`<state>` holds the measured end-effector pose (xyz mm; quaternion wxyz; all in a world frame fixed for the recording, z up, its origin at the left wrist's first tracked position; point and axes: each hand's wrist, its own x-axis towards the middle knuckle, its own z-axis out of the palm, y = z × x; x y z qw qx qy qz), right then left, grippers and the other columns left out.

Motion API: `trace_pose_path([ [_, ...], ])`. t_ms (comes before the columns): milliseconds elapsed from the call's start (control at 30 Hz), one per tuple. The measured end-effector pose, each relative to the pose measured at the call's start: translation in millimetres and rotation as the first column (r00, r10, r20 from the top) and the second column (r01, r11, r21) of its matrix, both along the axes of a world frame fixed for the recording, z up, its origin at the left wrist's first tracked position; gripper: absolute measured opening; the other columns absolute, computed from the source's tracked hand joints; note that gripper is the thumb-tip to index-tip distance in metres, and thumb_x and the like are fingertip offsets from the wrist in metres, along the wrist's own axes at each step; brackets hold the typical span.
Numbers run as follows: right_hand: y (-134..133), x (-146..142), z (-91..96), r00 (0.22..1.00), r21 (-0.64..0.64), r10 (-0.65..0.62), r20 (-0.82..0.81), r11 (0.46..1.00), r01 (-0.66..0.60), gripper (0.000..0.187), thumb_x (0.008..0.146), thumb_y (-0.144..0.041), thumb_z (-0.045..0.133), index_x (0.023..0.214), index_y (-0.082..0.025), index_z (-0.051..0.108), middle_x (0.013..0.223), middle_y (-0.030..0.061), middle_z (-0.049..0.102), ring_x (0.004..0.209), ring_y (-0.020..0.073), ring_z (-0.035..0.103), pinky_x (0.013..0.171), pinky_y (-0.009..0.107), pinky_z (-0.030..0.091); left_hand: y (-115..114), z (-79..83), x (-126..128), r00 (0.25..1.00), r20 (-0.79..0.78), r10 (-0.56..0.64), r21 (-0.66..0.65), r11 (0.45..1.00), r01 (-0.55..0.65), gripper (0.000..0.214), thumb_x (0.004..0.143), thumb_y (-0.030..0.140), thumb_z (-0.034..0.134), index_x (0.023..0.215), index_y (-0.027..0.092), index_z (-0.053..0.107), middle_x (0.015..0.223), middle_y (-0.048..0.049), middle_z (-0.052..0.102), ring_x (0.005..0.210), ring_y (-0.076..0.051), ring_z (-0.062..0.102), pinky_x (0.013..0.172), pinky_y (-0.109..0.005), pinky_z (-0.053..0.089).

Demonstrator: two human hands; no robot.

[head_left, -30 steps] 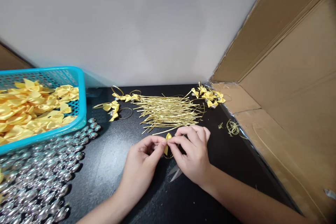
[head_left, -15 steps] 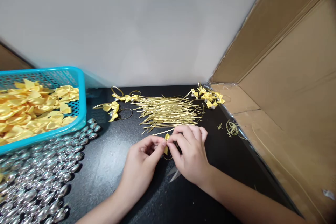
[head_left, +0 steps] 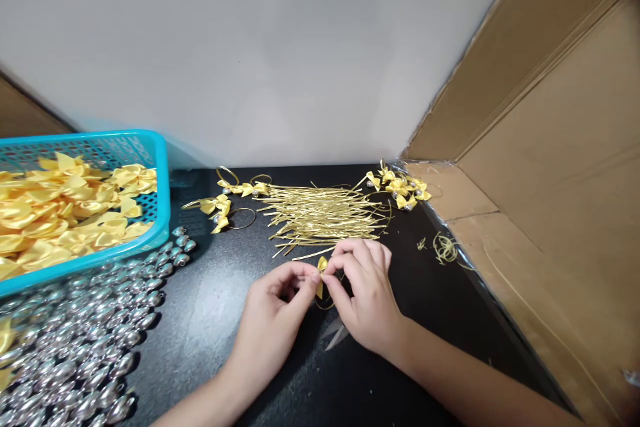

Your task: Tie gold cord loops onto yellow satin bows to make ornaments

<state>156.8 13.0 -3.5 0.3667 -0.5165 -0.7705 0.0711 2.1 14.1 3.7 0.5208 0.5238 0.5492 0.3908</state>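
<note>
A small yellow ribbon bow [head_left: 323, 263] is held upright over the black table between my two hands. My left hand [head_left: 278, 310] is closed, thumb and forefinger pinching the bow's middle from the left. From the right, the fingertips of my right hand [head_left: 369, 300] press together at the same spot. A thin gold cord loop [head_left: 325, 307] hangs below the bow; the knot, if there is one, is hidden by fingertips. Scissor blades [head_left: 336, 335] lie on the table, partly under my right hand. Just beyond my hands is a pile of gold cords [head_left: 325, 215].
At the left stands a blue basket [head_left: 164, 193] of yellow bows, with many silver beads [head_left: 95, 327] spread before it. Bows with loops [head_left: 217, 207] lie left of the cords, and more bows [head_left: 399, 185] at back right. Cord scraps [head_left: 445, 248] lie near the cardboard wall [head_left: 560, 127].
The whole view has shifted slightly, so things sit a little further right. Both hands keep the same pinch on the bow, with only tiny fingertip movement.
</note>
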Motion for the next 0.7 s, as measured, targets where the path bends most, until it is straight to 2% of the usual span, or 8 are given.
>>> trace_pose_path([
  [467,-0.4,3.8,-4.2,1.0,0.047,0.016,0.018,0.999,-0.016,0.01,0.093,-0.023,0.054,0.084,-0.023,0.058,0.095,0.002,0.064,0.093,0.0201,0.053,0.084,0.037,0.029,1.4,1.0,-2.9,0.999,-0.011,-0.031,0.011,0.999,0.031,0.019,0.08,0.036,0.064,0.076,0.018,0.07,0.071,-0.0004,0.068,0.064,-0.016,0.055,0.06,-0.025,0.043],
  [700,-0.8,2.8,-0.9,0.998,0.123,-0.019,-0.063,0.992,0.027,0.005,0.085,-0.024,0.06,0.081,-0.022,0.058,0.091,0.0029,0.062,0.09,0.0209,0.054,0.083,0.038,0.033,1.7,-1.5,-1.6,0.999,-0.025,-0.034,0.008,0.999,0.034,0.02,0.081,0.037,0.063,0.074,0.018,0.067,0.068,0.0006,0.063,0.065,-0.016,0.054,0.061,-0.025,0.042],
])
